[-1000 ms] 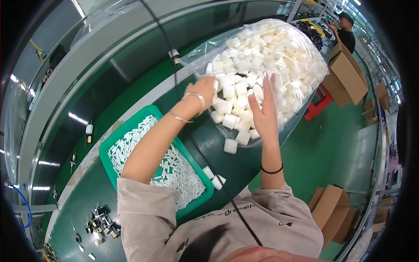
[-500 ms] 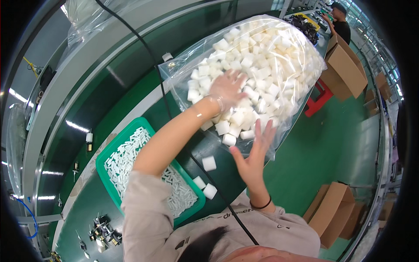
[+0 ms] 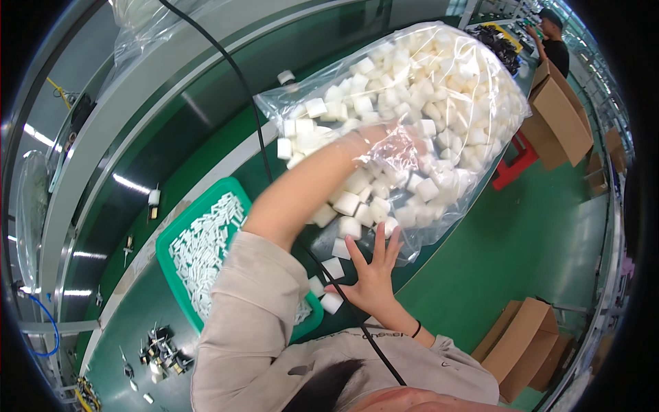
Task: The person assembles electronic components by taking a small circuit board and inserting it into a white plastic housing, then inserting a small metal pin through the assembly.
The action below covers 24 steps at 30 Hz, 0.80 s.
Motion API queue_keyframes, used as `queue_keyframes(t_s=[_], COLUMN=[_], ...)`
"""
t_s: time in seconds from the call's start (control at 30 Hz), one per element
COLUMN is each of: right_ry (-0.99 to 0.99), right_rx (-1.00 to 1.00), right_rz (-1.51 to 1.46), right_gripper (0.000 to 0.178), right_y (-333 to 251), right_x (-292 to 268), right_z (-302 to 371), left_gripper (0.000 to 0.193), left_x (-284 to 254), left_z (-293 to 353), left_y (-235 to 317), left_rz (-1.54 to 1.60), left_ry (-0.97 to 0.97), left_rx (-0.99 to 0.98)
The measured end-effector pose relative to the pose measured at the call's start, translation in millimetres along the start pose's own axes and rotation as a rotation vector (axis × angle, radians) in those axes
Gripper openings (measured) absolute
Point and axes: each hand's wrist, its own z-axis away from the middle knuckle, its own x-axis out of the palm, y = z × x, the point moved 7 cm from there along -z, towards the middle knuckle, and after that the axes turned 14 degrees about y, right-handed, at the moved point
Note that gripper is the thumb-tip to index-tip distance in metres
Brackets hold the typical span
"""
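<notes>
A: From my distant station, what do I see nearest?

B: The right hand (image 3: pixel 373 278), fingers splayed and released, at the near edge of a clear plastic bag (image 3: pixel 276 104) of white cylindrical blocks (image 3: pixel 347 203); the bag lies on the dark green bench (image 3: pixel 127 312).

A: Farther off?

B: The left hand (image 3: pixel 405 145), inside the bag, beneath its film; whether its fingers grasp a block, I cannot tell.

One left hand (image 3: pixel 405 147), one right hand (image 3: pixel 373 280), one clear bag (image 3: pixel 276 104), one green tray (image 3: pixel 232 185), one dark wristband (image 3: pixel 417 329), one co-worker (image 3: pixel 557 56); at least four cardboard boxes (image 3: pixel 566 120). White blocks (image 3: pixel 347 202) and white tubes (image 3: pixel 199 264) are too many to count.
</notes>
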Motion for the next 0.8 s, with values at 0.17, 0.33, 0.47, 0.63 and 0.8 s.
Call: queue_keyframes(t_s=[0.17, 0.33, 0.47, 0.63, 0.8], right_ry=[0.033, 0.064, -0.084, -0.188, -0.148], right_rx=[-0.119, -0.168, -0.311, -0.410, -0.356], right_rz=[0.066, -0.079, -0.068, 0.099, 0.214], right_gripper=[0.082, 0.066, 0.062, 0.055, 0.057], right_y=[-11.8, -24.4, -37.5, -43.0, -50.7], right_x=[0.9, -2.4, 8.1, 18.7, 30.2], right_z=[0.4, 4.3, 23.6, 28.1, 16.0], left_gripper=[0.046, 0.044, 0.033, 0.019, 0.043], left_x=[-12.2, -35.0, -103.5, -194.0, -162.4], left_z=[82.2, 128.7, 154.9, 274.0, 380.8], left_y=[-2.9, 26.0, 70.0, 18.9, -133.3], left_rz=[-0.233, -0.303, -0.153, -0.070, -0.641], left_ry=[-0.277, -0.118, 0.305, 1.038, 0.710], left_rx=[-0.370, -0.323, -0.199, -0.771, -1.266])
